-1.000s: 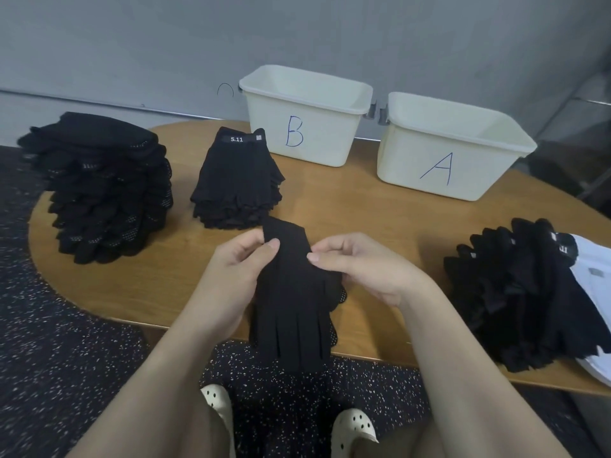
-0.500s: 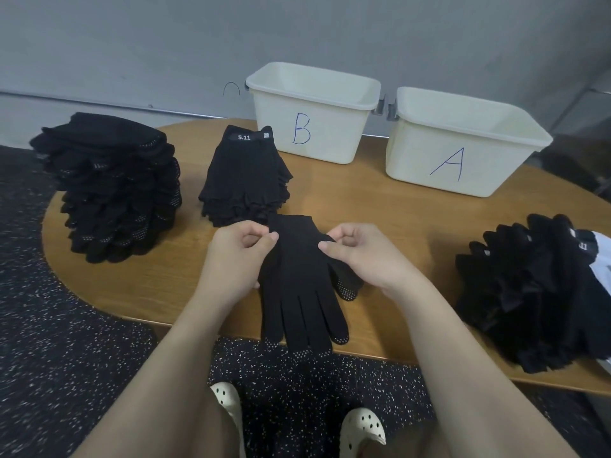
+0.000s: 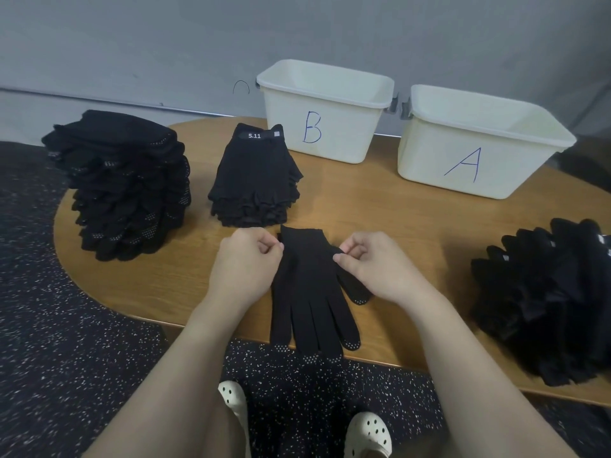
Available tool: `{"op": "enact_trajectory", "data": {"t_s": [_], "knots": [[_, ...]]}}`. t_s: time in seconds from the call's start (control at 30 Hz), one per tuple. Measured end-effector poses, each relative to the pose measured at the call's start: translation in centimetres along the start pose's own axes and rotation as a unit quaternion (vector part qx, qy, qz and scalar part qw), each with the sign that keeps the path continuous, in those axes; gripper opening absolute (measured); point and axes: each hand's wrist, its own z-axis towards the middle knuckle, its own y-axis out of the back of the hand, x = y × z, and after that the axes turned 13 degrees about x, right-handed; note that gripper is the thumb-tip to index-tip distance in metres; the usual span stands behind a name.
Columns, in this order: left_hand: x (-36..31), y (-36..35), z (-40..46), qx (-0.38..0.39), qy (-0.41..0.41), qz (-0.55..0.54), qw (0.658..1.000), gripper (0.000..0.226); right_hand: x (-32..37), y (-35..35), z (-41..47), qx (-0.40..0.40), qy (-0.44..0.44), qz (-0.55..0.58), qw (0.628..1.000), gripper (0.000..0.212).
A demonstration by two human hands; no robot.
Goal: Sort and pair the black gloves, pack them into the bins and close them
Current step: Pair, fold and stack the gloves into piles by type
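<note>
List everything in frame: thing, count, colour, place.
bin B: 1, white, table rear centre, open, blue letter on front
bin A: 1, white, table rear right, open, blue letter on front
dotted glove stack: 1 pile, black with white grip dots, table left
5.11 glove stack: 1 pile, black, labelled cuff on top, just left of bin B
loose glove heap: 1 pile, black, table right edge
held gloves: black, count unclear, near edge, fingertips overhanging
table: 1, wooden, rounded
floor: dark, speckled
shoes: 2, cream, perforated, below table
left hand: pinches the gloves' left cuff edge
right hand: pinches the right cuff edge
</note>
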Motion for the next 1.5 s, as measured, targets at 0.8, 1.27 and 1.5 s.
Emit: {"op": "enact_trajectory", "data": {"t_s": [0.8, 1.27, 1.5], "knots": [[-1.8, -1.8, -1.4, -0.085, -0.094, 0.160, 0.979, 0.007, -1.2, 0.2, -0.2, -0.015, 0.020, -0.077, 0.997, 0.012], [-0.9, -3.0, 0.7, 0.131, -0.143, 0.275, 0.942, 0.050, -2.0, 1.9, -2.7, 0.057, 0.022, -0.059, 0.996, 0.019], [-0.7, -2.9, -0.8, -0.013, -0.066, 0.342, 0.937, 0.045, -1.2, 1.7, -2.8, -0.043, 0.035, -0.087, 0.995, 0.008]]}}
